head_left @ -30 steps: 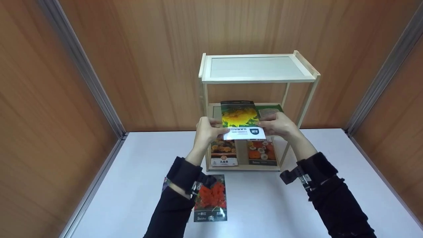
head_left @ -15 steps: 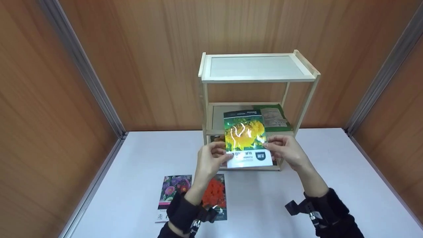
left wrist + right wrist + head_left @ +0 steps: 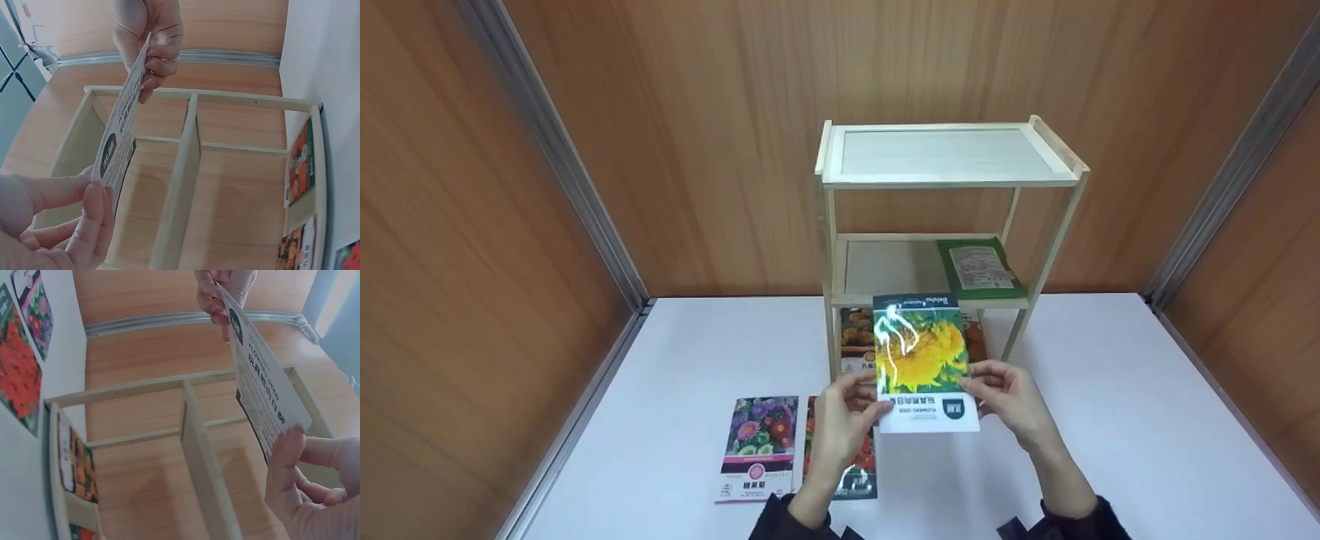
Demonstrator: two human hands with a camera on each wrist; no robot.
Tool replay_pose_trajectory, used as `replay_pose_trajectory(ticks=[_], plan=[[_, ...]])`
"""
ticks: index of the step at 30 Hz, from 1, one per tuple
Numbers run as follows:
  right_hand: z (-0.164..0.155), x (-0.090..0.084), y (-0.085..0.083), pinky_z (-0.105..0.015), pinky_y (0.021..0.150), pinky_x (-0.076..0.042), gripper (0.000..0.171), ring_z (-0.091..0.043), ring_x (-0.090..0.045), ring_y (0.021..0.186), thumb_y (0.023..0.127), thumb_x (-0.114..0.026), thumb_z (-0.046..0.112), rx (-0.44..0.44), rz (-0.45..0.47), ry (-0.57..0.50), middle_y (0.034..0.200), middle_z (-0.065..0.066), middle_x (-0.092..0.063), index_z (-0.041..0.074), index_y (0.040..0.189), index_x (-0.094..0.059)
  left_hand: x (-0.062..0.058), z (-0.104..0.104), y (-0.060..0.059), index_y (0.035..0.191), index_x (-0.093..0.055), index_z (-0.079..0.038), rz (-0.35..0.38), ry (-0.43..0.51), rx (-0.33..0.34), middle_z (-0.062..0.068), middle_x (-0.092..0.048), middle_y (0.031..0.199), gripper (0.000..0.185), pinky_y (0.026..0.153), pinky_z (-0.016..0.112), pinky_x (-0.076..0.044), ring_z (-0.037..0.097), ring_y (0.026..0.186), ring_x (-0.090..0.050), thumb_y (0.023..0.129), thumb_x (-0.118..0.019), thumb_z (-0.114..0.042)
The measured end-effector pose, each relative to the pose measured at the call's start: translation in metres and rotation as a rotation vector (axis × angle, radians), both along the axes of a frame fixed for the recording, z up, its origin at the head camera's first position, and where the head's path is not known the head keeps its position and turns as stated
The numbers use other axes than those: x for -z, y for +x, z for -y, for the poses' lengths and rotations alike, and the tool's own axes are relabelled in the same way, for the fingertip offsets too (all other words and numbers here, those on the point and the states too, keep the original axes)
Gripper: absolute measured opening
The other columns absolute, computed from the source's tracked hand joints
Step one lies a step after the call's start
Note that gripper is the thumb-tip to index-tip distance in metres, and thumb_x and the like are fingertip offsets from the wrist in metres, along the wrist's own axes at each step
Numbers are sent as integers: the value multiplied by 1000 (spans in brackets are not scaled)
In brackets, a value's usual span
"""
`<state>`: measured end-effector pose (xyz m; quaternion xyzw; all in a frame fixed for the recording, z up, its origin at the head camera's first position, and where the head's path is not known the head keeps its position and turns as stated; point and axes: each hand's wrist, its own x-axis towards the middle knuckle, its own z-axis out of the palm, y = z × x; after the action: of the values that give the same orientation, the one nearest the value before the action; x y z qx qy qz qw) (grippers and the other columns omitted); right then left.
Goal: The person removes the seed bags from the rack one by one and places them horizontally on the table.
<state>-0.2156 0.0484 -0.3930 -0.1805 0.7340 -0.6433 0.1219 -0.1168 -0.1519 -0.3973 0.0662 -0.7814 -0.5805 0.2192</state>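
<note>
Both hands hold one sunflower seed packet (image 3: 924, 361) up in the air, in front of the lower part of the wooden shelf unit (image 3: 945, 161) and above the middle of the white bench (image 3: 1110, 420). The left hand (image 3: 840, 424) pinches the packet's lower left edge, thumb on the front and fingers (image 3: 90, 225) curled behind — the left wrist view shows that grip closely. The right hand (image 3: 1011, 401) pinches the lower right edge the same way, its fingers (image 3: 292, 478) clamped on the paper. The packet faces the head camera with its white label strip at the bottom, and glare runs across the yellow flower.

Behind it, the shelf unit stands at the back edge of the bench against the wood-panel wall. A green packet (image 3: 979, 266) lies flat on the right side of the middle shelf. On the lowest level, two more packets with orange pictures (image 3: 856, 337) show partly, hidden in part by the held one.

On the bench near its front edge, left of centre, lie two packets side by side — a purple-flower packet (image 3: 757, 446) and, just to its right, a red-flower packet (image 3: 851, 465) partly covered by the left hand.
</note>
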Motion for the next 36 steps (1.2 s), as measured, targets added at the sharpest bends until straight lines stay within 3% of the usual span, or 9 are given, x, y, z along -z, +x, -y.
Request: replay_pose_trajectory(ticks=[13,25,29,33,34,36], plan=[[4,52,9,-26,53,-51,27,-22,-61,67,80,-63,6,114,167,49,79,-12,-63,-8,102,-57,41,-1,4,103,-62,0,177,15,-43,0,-61,73,38,61,25,-49,12,67,-57,67,-73,1],[5,77,17,-28,55,-50,25,-19,-60,66,81,-63,9,129,258,72,75,-8,-62,-7,99,-58,67,-2,10,103,-60,3,215,101,-34,3,-62,76,36,60,26,-48,13,67,-56,68,-69,6],[6,78,17,-28,55,-50,24,-20,-61,67,80,-64,9,150,270,56,76,-9,-63,-6,98,-58,76,-4,7,108,-56,7,193,196,-55,7,-63,81,37,63,27,-49,16,72,-57,74,-68,0],[10,78,17,-28,56,-50,21,-21,-61,69,81,-62,8,198,279,18,79,-10,-64,-5,98,-59,86,-15,2,116,-49,8,172,385,-125,10,-63,90,50,66,30,-51,19,78,-60,77,-69,-15],[12,78,18,-29,57,-50,21,-21,-61,69,81,-62,7,208,279,10,79,-10,-64,-5,98,-59,92,-19,-1,118,-48,7,160,437,-141,11,-62,93,54,66,31,-51,20,79,-61,76,-70,-19],[16,78,19,-29,58,-51,21,-21,-61,69,81,-62,7,231,279,-8,78,-9,-63,-4,98,-59,115,-26,-11,119,-49,3,153,528,-166,10,-62,96,59,67,31,-52,20,81,-62,73,-72,-28]])
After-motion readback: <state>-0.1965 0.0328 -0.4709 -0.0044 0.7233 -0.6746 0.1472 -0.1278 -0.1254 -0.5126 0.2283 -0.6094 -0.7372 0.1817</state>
